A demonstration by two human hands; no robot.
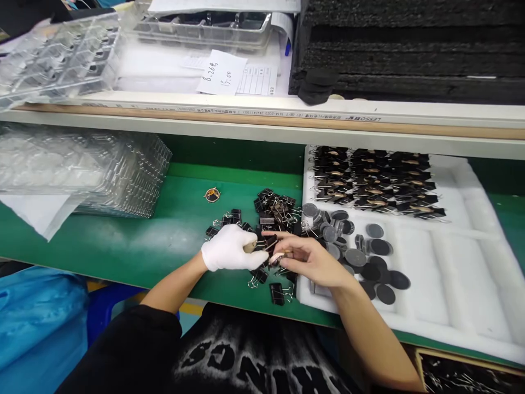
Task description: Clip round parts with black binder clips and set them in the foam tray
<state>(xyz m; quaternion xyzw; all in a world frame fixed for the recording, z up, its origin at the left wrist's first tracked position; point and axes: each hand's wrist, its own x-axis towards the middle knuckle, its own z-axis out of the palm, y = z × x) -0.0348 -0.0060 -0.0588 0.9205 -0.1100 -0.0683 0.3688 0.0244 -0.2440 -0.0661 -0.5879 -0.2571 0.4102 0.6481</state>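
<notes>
Above the green mat [172, 241], both hands' [228, 249] [310, 259] grips pinched on one binder clip [269, 242].

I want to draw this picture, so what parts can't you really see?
- Head view: the small piece between the left hand and right hand is mostly covered by fingers.
- The printed handwriting on the paper note is too small to read fully.
- The box of clips at the bottom right is cut off by the edge.
- The clear trays blur together.
</notes>
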